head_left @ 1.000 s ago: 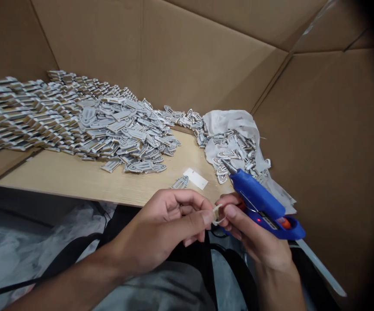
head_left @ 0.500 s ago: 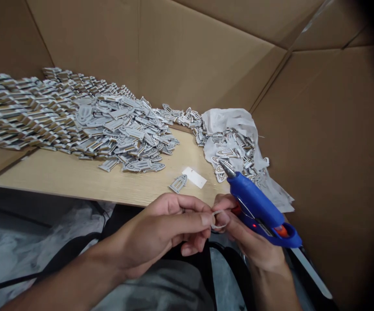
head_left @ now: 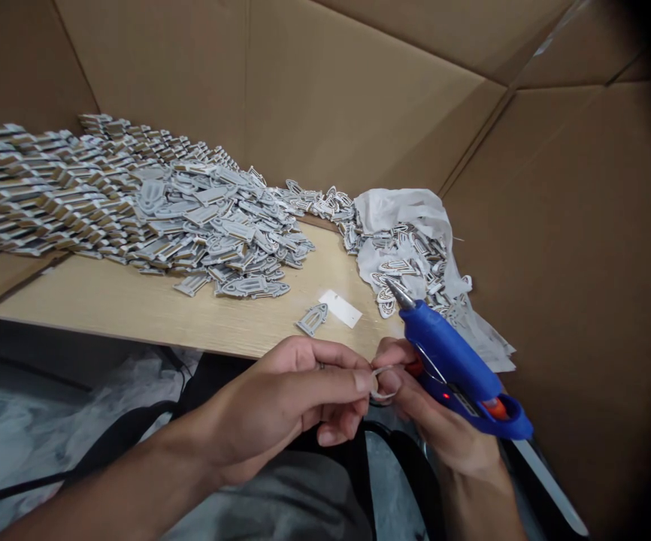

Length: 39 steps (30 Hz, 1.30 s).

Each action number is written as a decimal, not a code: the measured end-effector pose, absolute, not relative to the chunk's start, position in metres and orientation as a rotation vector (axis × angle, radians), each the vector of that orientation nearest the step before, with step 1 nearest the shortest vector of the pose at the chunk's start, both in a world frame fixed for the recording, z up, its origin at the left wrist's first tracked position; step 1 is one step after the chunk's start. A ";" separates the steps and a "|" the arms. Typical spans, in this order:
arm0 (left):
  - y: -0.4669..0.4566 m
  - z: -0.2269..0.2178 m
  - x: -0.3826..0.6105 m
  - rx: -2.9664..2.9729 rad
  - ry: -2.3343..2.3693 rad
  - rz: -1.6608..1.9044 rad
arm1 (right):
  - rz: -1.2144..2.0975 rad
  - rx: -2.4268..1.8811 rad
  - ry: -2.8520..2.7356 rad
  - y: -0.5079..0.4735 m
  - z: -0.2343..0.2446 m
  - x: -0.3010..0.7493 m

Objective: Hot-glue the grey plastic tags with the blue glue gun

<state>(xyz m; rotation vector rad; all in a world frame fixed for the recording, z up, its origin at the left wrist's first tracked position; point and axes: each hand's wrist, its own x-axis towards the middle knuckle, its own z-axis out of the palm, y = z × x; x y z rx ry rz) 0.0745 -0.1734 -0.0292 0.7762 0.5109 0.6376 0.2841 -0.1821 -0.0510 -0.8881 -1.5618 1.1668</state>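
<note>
Bg: big brown corrugated cardboard panels (head_left: 348,98) box in the bench (head_left: 134,300) at back & right, w/ folds & seams running up the corner. Bench top looks like pale wood veneer, straight front edge. Below it on the left, crumpled white plastic sheeting (head_left: 15,428) w/ a black cable (head_left: 21,492) across it. Light soft, even; dimmer under bench.

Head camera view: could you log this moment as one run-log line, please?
Left hand: pinches thin pale loop | Right hand: holds blue hot glue gun | Nearby: grey cut-out pieces on pale wooden board
</note>
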 end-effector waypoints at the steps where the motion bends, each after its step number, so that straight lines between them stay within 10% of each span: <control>1: -0.173 -0.029 0.075 0.776 0.508 0.638 | 1.161 -0.891 -1.567 -0.182 -0.051 0.284; 39: -0.174 -0.030 0.074 0.859 0.599 0.731 | 0.966 -1.028 -1.567 -0.185 -0.050 0.295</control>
